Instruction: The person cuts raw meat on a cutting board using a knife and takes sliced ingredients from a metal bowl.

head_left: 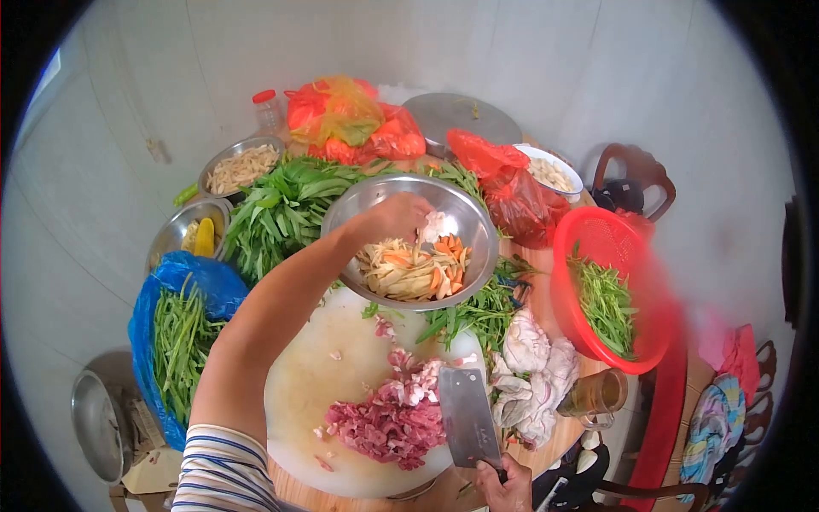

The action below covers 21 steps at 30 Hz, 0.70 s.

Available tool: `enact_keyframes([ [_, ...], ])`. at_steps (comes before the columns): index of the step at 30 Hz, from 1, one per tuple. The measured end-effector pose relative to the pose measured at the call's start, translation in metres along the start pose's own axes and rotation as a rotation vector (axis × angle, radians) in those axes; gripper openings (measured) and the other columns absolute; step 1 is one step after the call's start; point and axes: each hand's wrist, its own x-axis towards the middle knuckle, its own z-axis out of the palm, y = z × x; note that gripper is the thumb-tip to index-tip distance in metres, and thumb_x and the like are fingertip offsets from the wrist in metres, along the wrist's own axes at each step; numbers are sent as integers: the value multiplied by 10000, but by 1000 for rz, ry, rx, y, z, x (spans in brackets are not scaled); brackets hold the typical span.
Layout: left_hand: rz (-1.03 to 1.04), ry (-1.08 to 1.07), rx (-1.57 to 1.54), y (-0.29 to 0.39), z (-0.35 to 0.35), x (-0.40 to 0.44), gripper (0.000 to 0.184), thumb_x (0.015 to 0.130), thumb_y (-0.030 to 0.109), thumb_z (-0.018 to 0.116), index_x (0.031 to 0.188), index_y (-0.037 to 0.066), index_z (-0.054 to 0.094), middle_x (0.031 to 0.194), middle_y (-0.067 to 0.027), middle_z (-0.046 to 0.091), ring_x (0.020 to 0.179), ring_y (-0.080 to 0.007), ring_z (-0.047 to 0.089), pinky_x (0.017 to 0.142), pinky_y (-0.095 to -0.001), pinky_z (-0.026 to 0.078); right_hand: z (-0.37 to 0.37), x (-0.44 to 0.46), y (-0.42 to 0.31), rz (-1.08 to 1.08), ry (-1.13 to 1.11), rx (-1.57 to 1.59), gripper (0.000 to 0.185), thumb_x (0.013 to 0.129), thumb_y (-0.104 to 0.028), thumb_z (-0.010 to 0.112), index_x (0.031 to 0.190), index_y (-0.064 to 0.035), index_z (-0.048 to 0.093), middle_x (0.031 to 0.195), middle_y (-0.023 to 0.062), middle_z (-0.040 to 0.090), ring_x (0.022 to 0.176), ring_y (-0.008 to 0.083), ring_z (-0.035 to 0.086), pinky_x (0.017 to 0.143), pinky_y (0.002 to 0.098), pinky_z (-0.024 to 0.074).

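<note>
My left hand (403,215) reaches over the steel bowl (341,205), its fingers curled at a clump of pale fatty meat (433,227). Below it in the bowl lie pale strips (397,275) and orange carrot pieces (450,256). My right hand (505,485) grips the handle of a cleaver (467,414) at the board's right edge. Left of the blade, a pile of sliced red meat (388,425) with whitish fatty bits rests on the round white cutting board (303,384).
Around the board are leafy greens (286,200), a blue bag (223,282) of green stalks, a crumpled cloth (537,367), a glass (597,397) and a red basket (567,256) with greens. Red bags (397,132) and a round lid (461,119) stand behind.
</note>
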Motion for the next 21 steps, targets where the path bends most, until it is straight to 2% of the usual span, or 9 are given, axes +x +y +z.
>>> enact_keyframes([
  [1,0,0,2,2,-1,-3,286,1009,82,665,1272,-20,713,1181,-112,764,1021,-224,746,786,-349,644,0,-1,0,-8,-3,-6,187,1072,-155,734,1124,24,745,812,28,698,736,94,595,658,302,514],
  [3,-4,-11,-239,9,-4,-12,367,1002,65,669,1363,1,654,1259,-116,730,1091,-237,744,868,-380,654,-1,-3,0,-15,-10,2,186,1074,-148,729,1135,27,742,820,28,703,739,94,597,662,300,517],
  [4,-1,-5,-235,12,-5,-17,367,1002,65,669,1363,1,654,1259,-116,730,1091,-237,744,868,-380,654,-1,-3,0,-20,-16,7,187,1076,-142,725,1147,30,739,828,28,708,742,95,600,665,299,520],
  [6,48,-87,-464,13,-5,-27,410,1009,64,687,1410,14,617,1280,-128,718,1142,-242,736,954,-406,646,-1,-5,2,-19,-28,14,187,1077,-139,721,1157,31,738,837,27,713,747,95,604,669,297,522],
  [10,91,-105,-635,15,-1,-38,441,1006,42,717,1429,11,597,1301,-156,713,1148,-231,733,1007,-419,627,0,-9,5,31,-46,46,190,1081,-134,714,1177,28,737,849,26,718,753,98,612,673,291,523],
  [13,82,-75,-527,24,3,-51,438,980,-22,735,1401,-14,613,1257,-162,733,1115,-218,742,1005,-415,625,-1,-10,2,40,-58,36,195,1082,-136,713,1191,25,737,863,31,733,757,95,620,675,286,525],
  [15,178,0,-325,32,2,-57,429,955,-56,759,1365,-20,640,1214,-148,754,1084,-200,745,989,-391,625,-1,-12,-1,20,-52,37,199,1082,-138,714,1194,25,738,872,36,742,759,91,627,669,284,526],
  [19,250,129,-89,53,-6,-80,367,932,-40,796,1285,-3,703,1189,-110,774,1060,-161,740,960,-355,620,-2,-15,2,69,-75,79,209,1079,-141,722,1204,26,739,907,53,766,773,101,653,652,294,535],
  [21,372,335,324,62,-6,-105,301,916,19,823,1210,-2,763,1086,-54,782,998,-136,727,886,-320,604,-4,-16,-2,59,-78,54,205,1078,-141,725,1199,24,741,909,60,767,778,102,658,644,296,537],
])
